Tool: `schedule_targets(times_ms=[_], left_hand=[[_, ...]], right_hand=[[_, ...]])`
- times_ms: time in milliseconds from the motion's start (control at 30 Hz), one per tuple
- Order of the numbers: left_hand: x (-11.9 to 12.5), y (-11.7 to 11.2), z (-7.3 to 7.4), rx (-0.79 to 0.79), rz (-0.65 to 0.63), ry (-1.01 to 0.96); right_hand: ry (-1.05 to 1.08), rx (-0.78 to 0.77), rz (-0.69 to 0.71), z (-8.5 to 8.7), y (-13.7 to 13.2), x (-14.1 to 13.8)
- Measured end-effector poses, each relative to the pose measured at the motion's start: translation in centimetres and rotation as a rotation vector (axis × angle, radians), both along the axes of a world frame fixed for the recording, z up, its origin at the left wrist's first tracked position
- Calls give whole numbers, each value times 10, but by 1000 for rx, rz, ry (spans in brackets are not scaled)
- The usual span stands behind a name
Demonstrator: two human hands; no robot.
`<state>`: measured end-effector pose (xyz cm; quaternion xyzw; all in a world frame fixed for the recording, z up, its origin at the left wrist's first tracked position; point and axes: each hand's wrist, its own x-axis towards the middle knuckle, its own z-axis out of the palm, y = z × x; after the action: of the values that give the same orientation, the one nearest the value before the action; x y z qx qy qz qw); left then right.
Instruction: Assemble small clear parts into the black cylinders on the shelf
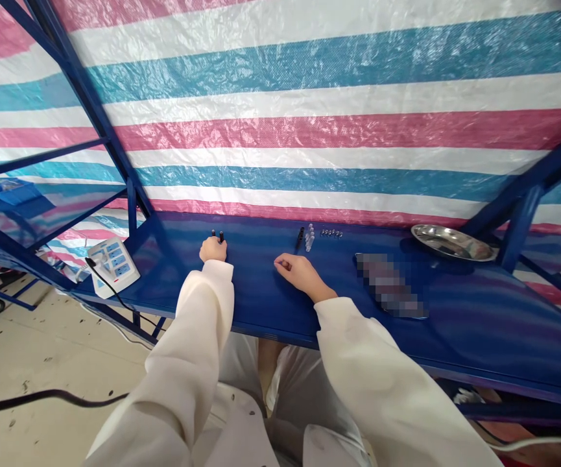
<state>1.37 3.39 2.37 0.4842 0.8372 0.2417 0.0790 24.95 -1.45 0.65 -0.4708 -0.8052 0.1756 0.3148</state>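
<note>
Over the left part of the blue table [255,305], my left hand [213,249] is closed, knuckles up. Two short black cylinders [221,237] show at its far side; the nearer one seems to be between the fingers, and the other is right beside it. My right hand [300,274] rests near the table's middle with its fingers curled and thumb against the index finger. Whatever it may hold is too small to make out. Just beyond it are a row of small black pieces [300,237], a row of clear plastic pieces [310,237] and a row of small shiny metal pieces [331,233].
Right of my right hand lies a dark, blurred-out flat object [391,285]. An oval metal plate [448,241] stands at the back right. A white power strip [113,266] with a plugged-in cable sits at the left edge. Striped plastic sheeting [309,130] hangs behind the blue frame.
</note>
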Motion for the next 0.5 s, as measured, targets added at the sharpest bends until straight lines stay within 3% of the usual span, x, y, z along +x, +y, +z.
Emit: schedule_targets(times_ms=[500], left_hand=[[-1, 1, -1, 15, 27, -20]], right_hand=[[2, 11, -14, -5, 4, 2]])
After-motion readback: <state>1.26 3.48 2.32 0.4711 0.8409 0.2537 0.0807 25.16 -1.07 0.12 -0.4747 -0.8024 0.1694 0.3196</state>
